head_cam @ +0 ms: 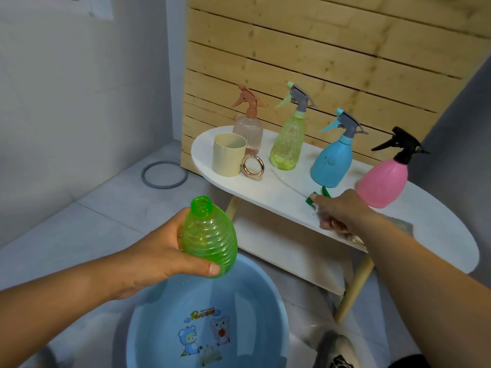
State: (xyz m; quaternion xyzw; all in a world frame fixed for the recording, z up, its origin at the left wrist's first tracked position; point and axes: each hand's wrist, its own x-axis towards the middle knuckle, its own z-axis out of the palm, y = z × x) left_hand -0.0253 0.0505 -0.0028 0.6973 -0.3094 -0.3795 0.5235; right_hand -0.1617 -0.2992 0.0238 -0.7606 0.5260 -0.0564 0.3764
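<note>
My left hand (159,251) grips a green ribbed bottle (210,237) with no top on it, held tilted above a light blue basin (207,314) on the floor. My right hand (342,208) rests on the white oval table (265,189), its fingers on a green spray head (317,196) whose thin clear tube (287,183) trails leftward across the tabletop. Whether the fingers pinch the spray head or only touch it is unclear.
On the table stand a peach spray bottle (248,126), a yellow-green one (288,139), a blue one (332,155) and a pink one (385,179), plus a cream cup (228,155) and a metallic ring (253,167). A wooden slat panel (318,62) backs the table. A grey ring (164,175) lies on the floor.
</note>
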